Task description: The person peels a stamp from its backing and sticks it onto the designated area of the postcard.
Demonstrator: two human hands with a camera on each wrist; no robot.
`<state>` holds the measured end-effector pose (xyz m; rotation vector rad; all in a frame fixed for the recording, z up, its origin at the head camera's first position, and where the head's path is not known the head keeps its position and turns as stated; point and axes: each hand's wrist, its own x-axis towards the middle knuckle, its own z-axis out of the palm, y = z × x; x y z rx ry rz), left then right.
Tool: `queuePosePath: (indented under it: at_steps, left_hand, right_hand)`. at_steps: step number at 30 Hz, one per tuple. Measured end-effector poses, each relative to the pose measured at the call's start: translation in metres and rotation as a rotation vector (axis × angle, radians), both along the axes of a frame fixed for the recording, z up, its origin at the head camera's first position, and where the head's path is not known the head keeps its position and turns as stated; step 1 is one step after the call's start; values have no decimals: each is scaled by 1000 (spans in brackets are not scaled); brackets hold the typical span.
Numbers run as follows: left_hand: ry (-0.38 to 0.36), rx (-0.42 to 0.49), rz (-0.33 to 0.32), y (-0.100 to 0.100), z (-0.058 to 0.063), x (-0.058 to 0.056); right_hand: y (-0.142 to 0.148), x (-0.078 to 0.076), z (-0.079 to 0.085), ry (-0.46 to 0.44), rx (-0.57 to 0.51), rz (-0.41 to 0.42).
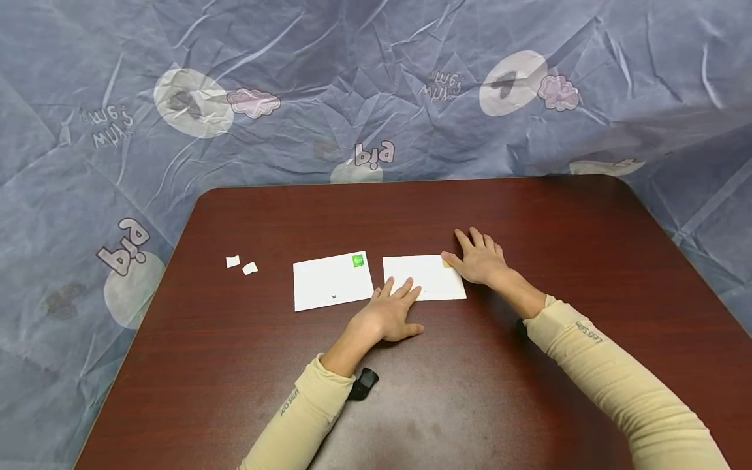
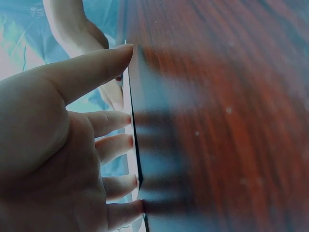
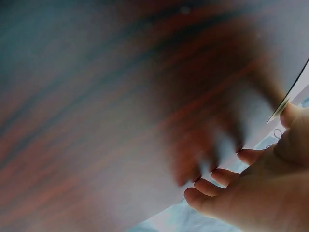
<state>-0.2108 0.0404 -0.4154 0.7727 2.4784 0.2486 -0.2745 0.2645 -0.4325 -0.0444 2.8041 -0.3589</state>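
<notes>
Two white envelopes lie side by side on the table. The left envelope (image 1: 329, 284) bears a green stamp (image 1: 358, 260) in its far right corner and a small dark mark near its front edge. My left hand (image 1: 384, 318), fingers spread, rests its fingertips on the near left part of the right envelope (image 1: 431, 277). A yellow stamp (image 1: 447, 264) shows in that envelope's far right corner, partly hidden by the thumb of my right hand (image 1: 483, 261). The right hand's other fingers are spread over the tabletop beyond the envelope.
Two small white paper squares, one (image 1: 233, 261) and another (image 1: 250, 268), lie at the left of the dark brown wooden table (image 1: 470, 391). A wrinkled blue-grey printed sheet (image 1: 329, 85) hangs behind. A black wrist device (image 1: 363, 384) sits at the left sleeve.
</notes>
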Motion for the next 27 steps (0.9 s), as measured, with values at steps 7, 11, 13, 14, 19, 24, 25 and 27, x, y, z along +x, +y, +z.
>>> queuePosePath:
  at_steps: [7,11,13,14,19,24,25,27]
  left_hand:
    - [-3,14,6,0,0,1]
    - [-5,20,7,0,1,1]
    - [-7,21,7,0,1,1]
    - [-6,20,6,0,1,1]
    - [-3,16,0,0,1,1]
    - [-4,13,0,0,1,1]
    - [-6,14,0,0,1,1]
    - [-8,16,2,0,1,1]
  right_hand:
    - [2,0,0,1,-6,-12]
    - [2,-1,0,2,5,-11]
    - [2,-1,0,1,9,-10]
    - [3,-1,0,1,11,-9]
    - [3,-1,1,-2,8,-6]
    - [3,0,2,7,-2,8]
    - [3,0,2,10,1,14]
    - [4,1,1,11,15,27]
